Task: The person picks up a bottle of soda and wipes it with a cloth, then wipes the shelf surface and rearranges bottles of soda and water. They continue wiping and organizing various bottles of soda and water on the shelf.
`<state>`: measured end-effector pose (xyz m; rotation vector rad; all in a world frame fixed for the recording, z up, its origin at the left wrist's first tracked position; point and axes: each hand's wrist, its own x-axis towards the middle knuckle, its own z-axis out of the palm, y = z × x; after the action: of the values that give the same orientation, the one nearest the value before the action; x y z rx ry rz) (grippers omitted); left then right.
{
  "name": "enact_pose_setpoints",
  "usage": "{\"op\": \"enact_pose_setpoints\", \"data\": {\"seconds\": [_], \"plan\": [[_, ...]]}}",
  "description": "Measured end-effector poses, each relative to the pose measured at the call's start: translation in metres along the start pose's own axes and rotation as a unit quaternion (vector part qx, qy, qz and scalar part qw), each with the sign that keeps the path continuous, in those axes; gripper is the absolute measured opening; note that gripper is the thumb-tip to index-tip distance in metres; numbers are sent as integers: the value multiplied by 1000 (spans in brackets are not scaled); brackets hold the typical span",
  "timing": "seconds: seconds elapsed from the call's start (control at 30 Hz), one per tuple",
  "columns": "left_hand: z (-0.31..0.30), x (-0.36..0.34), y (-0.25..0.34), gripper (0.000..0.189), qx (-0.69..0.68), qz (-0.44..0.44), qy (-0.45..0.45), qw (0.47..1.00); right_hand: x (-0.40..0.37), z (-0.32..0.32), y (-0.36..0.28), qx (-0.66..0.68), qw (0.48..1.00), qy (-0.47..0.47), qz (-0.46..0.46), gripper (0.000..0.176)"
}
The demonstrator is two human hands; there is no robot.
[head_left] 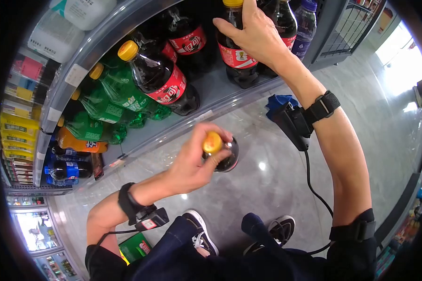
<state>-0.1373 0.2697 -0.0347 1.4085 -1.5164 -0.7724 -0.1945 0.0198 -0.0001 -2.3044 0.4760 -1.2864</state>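
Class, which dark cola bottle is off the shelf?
The yellow-capped bottle in the left hand, held over the floor; the other bottles sit on the shelf.

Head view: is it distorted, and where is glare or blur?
Head view: strong fisheye, the shelf edge bows, corners are black; the bright opening at upper right is blown out; lamp spots glint on the floor; the left hand and its bottle look fairly sharp.

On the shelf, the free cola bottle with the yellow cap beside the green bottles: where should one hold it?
Probably grip the cola bottle at its narrow neck just under the yellow cap, coming from the open shelf front: green bottles crowd one side, and the neck juts free toward you.
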Motion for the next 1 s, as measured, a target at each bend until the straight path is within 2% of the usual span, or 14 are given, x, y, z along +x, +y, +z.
{"op": "enact_pose_setpoints", "data": {"seconds": [0.07, 0.2, 0.3, 0.4, 0.43, 0.5, 0.57, 0.6, 0.63, 0.67, 0.7, 0.8, 0.87, 1.0], "plan": [[11, -13, -12, 36, 31, -43, -19, 998, 1, 0, 0, 1, 1000, -3, 4, 52], [7, -13, -3, 33, 49, -23, -38, 998, 3, 4, 4, 0, 1000, 13, -24, 52], [-2, -14, -1, 31, 111, 26, -134, 984, 1, 13, 13, -42, 996, 62, -50, 56], [-13, -15, 5, 33, 88, 46, -203, 974, 2, 12, 12, -34, 996, 66, -44, 54], [-19, -8, 17, 39, 72, 13, -231, 970, 1, 11, 11, -35, 996, 65, -51, 54], [-29, 8, 37, 42, 216, -18, -170, 961, 1, 11, 13, -29, 996, 65, -56, 51], [-41, 46, 37, 49, 168, -79, -20, 982, -1, 9, 9, -28, 997, 65, -44, 50], [-44, 68, 41, 41, 206, -97, 87, 970, -1, 8, 7, -29, 997, 64, -36, 49], [-56, 92, 22, 38, 238, -11, 166, 957, -1, 8, 6, -25, 997, 65, -40, 49], [-61, 118, 29, 38, 266, -111, 209, 935, -1, 8, 6, -19, 997, 70, -42, 48], [-64, 141, 26, 41, 304, -161, 263, 901, -2, 8, 6, -12, 996, 73, -43, 46], [-65, 194, 10, 44, 295, -204, 398, 844, -4, 6, 6, -1, 995, 81, -56, 44], [-91, 229, -48, 41, 201, -128, 459, 856, -4, 5, 6, 20, 995, 80, -58, 43], [-114, 229, -19, 40, 57, -239, 329, 912, -5, 4, 4, 34, 993, 97, -58, 42]]}}
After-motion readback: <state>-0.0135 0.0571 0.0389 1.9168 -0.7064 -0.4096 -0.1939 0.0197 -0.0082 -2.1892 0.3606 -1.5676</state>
